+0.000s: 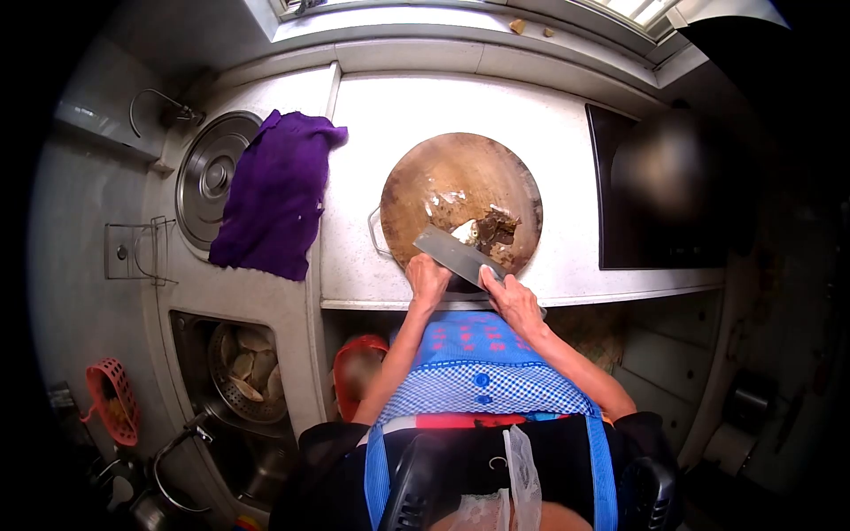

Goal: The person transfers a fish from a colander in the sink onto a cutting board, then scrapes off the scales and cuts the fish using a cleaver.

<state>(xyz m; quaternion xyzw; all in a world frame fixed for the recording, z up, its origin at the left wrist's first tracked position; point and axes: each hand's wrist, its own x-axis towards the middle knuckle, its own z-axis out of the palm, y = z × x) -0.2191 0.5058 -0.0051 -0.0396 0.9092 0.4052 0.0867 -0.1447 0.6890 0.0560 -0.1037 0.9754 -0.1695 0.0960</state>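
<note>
A round wooden chopping board [460,164] with a metal handle at its left side lies on the white counter. My right hand [515,304] is closed around a cleaver, with the broad grey cleaver blade [450,254] slanting up to the left over the board's front part. My left hand [428,280] is curled closed at the board's front edge, just below the blade's left end; what it grips, if anything, is hidden. Behind the blade lies a pale, shiny piece [464,232], perhaps of fish, beside dark wet scraps [498,230]. Wet marks glisten farther back on the wood.
Left of the board, a purple cloth [274,195] partly covers a round steel lid [214,180]. A sink [182,332] holds a colander [232,389] with several fish-like pieces. To the right is a black hob [651,252]. A red container [347,389] stands below the counter.
</note>
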